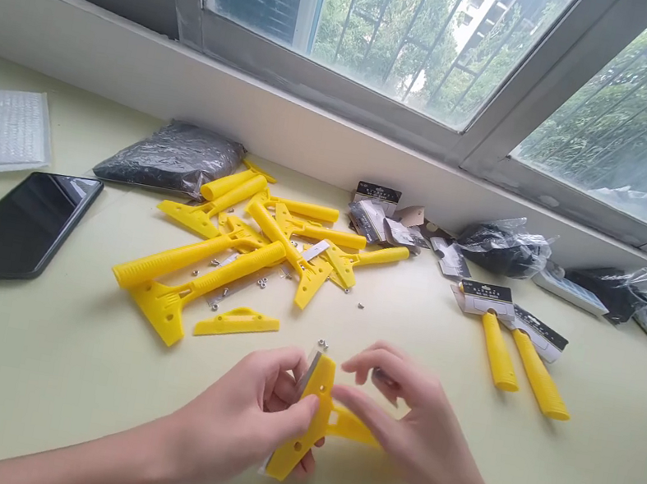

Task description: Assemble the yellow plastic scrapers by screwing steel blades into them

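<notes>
My left hand (255,414) grips a yellow plastic scraper (299,430) over the near part of the table, its thumb on the wide head. A thin metal blade (309,373) shows along the head's left edge. My right hand (406,415) is just right of the head, above the handle, thumb and forefinger apart. A dark patch shows under its curled fingers, too blurred to make out. Small metal nuts (322,344) lie just beyond the scraper head. Farther left is a loose yellow blade cover plate (237,323).
A pile of yellow scraper parts (245,262) with small screws lies beyond my left hand. Two carded scrapers (501,353) lie at right. A black phone (13,225), a dark plastic bag (172,157) and packaging cards (387,220) sit farther back, below the window.
</notes>
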A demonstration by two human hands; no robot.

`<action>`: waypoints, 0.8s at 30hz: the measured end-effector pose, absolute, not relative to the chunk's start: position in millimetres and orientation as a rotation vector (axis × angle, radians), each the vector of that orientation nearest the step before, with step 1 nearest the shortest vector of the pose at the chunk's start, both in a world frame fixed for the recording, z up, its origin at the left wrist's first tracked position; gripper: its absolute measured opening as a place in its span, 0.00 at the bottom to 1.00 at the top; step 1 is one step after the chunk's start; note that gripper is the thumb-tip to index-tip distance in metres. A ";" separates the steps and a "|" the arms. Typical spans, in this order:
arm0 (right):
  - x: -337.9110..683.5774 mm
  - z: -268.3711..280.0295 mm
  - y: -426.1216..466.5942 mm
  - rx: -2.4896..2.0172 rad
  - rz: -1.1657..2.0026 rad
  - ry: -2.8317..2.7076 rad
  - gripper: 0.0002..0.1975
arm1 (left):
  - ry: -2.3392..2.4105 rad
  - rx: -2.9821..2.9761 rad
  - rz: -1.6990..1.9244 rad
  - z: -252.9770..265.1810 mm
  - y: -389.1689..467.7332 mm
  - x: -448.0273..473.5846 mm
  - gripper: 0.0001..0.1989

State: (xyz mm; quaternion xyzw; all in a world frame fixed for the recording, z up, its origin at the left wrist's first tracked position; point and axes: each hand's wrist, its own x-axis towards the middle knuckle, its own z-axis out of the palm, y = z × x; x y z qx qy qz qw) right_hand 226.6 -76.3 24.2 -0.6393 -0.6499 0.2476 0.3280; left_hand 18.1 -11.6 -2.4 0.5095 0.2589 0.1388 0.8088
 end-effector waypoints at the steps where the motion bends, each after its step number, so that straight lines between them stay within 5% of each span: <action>1: 233.9 23.2 -71.5 -1.678 0.533 -1.682 0.09 | 0.553 1.090 0.295 -3.4 -11.7 18.4 0.18; 7: 277.8 14.8 -32.3 -1.768 0.130 -1.755 0.14 | 0.526 1.401 0.342 -8.1 -15.3 12.2 0.13; 15: 265.1 11.9 -27.0 -1.670 0.333 -1.965 0.10 | 0.016 2.374 0.505 -8.8 -23.8 3.1 0.09; 24: 261.6 -7.3 13.7 -1.792 0.069 -1.967 0.10 | -0.167 2.598 0.650 -11.1 -20.1 1.5 0.08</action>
